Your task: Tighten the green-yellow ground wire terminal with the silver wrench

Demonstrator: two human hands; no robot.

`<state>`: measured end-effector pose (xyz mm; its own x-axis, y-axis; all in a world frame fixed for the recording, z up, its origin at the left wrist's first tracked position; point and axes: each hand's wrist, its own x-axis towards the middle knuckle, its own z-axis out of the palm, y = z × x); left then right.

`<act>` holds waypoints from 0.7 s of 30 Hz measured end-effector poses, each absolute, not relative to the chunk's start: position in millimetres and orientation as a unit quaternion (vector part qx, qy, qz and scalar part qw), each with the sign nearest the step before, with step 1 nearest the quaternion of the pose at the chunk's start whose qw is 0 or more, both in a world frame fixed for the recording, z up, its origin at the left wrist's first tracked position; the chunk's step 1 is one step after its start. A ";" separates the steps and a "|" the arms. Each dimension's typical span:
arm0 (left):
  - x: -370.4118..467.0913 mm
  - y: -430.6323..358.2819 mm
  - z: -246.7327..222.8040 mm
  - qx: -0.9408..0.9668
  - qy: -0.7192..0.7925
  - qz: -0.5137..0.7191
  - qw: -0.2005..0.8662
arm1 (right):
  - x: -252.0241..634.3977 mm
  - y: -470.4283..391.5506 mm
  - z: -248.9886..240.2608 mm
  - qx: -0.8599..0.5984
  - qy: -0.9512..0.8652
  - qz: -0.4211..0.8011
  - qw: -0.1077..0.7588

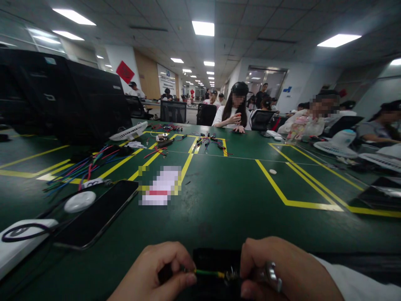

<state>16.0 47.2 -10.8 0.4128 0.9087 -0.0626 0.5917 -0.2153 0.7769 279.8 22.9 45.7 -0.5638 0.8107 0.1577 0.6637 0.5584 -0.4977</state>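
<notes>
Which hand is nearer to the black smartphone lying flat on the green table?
Left. The left hand is below-right of the black smartphone; the right hand is farther right.

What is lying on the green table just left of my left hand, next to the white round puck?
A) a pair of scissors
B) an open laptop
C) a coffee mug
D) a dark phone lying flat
D: a dark phone lies flat on the green table, beside the white round puck, up and left of the left hand, which pinches a green wire together with the right hand.
</notes>
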 end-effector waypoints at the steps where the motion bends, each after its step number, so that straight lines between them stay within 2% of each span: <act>1: 16.1 47.3 -10.2 0.750 0.501 0.210 0.378 | 280.0 24.7 44.4 -0.423 -0.867 0.197 0.177; 8: 15.6 45.6 -12.8 0.752 0.499 0.207 0.378 | 279.0 41.6 43.5 -0.390 -0.881 0.231 0.135; 21: 15.6 43.7 -11.4 0.747 0.502 0.209 0.383 | 276.7 52.1 76.5 -0.348 -0.890 0.291 0.041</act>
